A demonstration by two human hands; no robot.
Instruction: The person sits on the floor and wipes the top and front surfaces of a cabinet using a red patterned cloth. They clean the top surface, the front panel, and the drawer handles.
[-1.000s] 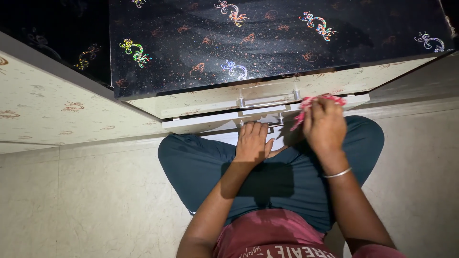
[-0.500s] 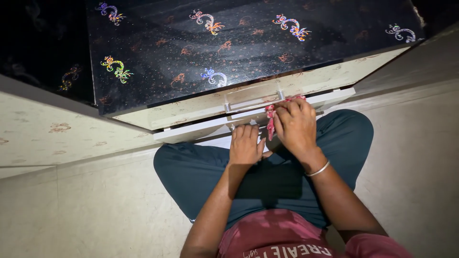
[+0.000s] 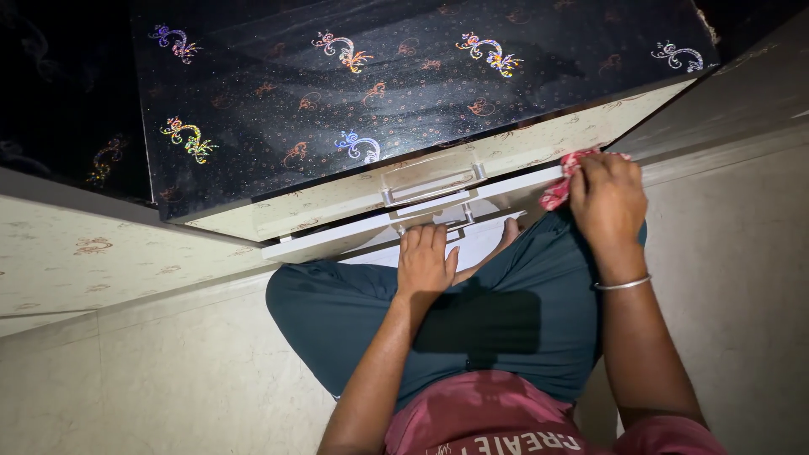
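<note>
A pale patterned cabinet (image 3: 539, 143) with a glossy black top stands in front of me. Its upper drawer (image 3: 337, 238) is pulled slightly out and carries a metal handle (image 3: 430, 184). My left hand (image 3: 425, 261) grips the handle of a lower drawer just beneath it. My right hand (image 3: 605, 200) presses a bunched red and white cloth (image 3: 558, 190) against the right end of the upper drawer's front edge. A thin silver bangle (image 3: 624, 285) circles my right wrist.
The black countertop (image 3: 379, 84) bears glittery swirl motifs and overhangs the drawers. My legs in dark teal trousers (image 3: 489, 320) are folded on the pale tiled floor (image 3: 168, 371). A bare foot (image 3: 506, 232) shows under the drawers. More cabinet front (image 3: 67, 270) runs to the left.
My right hand has slid the cloth to the right along the drawer front, from near the handle to the drawer's right end. My left hand stays at the lower handle.
</note>
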